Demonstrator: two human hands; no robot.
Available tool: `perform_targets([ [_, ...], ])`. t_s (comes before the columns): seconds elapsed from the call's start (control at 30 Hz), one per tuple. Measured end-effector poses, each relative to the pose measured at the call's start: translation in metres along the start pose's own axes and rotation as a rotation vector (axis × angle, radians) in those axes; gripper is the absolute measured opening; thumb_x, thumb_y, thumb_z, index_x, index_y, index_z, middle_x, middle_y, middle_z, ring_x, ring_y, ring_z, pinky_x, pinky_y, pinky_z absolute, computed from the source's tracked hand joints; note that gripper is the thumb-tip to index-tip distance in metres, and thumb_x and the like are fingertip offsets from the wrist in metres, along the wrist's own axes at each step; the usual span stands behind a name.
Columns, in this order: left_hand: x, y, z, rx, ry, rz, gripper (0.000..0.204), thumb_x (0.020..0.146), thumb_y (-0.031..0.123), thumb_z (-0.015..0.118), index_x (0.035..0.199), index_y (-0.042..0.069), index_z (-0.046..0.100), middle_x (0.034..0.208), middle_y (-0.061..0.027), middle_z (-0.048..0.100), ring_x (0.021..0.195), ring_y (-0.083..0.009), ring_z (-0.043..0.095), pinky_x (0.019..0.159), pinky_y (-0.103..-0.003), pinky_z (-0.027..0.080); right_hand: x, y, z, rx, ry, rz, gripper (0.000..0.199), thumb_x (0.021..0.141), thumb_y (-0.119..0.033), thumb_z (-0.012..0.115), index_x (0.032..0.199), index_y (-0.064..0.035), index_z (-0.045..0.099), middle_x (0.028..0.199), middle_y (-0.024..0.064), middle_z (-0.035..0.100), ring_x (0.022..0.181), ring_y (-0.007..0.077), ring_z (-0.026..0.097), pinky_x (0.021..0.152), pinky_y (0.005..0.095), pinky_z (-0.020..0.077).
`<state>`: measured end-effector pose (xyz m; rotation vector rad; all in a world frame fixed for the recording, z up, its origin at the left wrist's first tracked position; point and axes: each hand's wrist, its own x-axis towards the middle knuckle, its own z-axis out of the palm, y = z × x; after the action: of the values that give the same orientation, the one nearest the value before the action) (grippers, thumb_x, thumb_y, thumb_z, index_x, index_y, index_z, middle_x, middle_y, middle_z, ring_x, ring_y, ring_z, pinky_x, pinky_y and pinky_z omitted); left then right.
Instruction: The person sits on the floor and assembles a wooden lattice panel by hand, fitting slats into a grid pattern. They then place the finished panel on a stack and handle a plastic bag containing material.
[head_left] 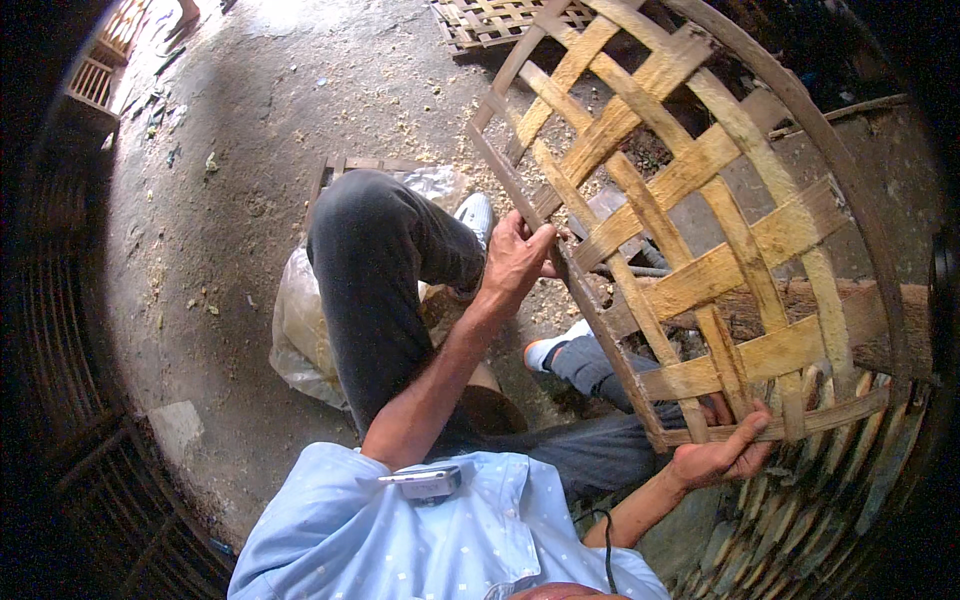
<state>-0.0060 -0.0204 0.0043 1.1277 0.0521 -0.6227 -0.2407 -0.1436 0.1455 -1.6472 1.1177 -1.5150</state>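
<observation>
A rough grey-brown floor is littered with small pale scraps; dark slatted panelling stands left. White daylight brightens the far floor.

Woven slat panel held tilted — left hand gripping its left edge, right hand its lower edge — above debris-strewn floor.

The panel is matt, fibrous wooden strips within a rough, dull wooden frame. To the left, the bag is glossy, crumpled plastic. The trousers and near shirt are matt cloth; the ground looks rough, gritty.
</observation>
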Motion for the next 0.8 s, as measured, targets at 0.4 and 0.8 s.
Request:
perform_targets([
  [0.4, 0.005, -0.006, -0.014, -0.042, 0.009, 0.076, 0.026, 0.096, 0.026, 0.046, 0.108, 0.002, 0.046, 0.091, -0.016, 0.068, 0.067, -0.0202, 0.068, 0.044, -0.028, 0.058, -0.016, -0.003, 0.019, 0.018, -0.02, -0.033, 0.042, 0.095, -0.035, 0.063, 0.105, 0.005, 0.06, 0.104, 0.019, 0.063, 0.092, 0.0284, 0.064, 0.077, 0.0399, 0.0569],
  [0.8, 0.0, -0.001, -0.01, -0.178, 0.083, -0.011, 0.027, 0.099, 0.03, 0.048, 0.106, 0.004, 0.049, 0.086, -0.0125, 0.066, 0.061, -0.018, 0.064, 0.046, -0.028, 0.057, -0.022, -0.005, 0.019, 0.026, -0.007, 0.098, 0.042, 0.096, -0.035, 0.061, 0.099, 0.0066, 0.061, 0.103, 0.018, 0.062, 0.091, 0.0265, 0.063, 0.075, 0.0374, 0.0558],
])
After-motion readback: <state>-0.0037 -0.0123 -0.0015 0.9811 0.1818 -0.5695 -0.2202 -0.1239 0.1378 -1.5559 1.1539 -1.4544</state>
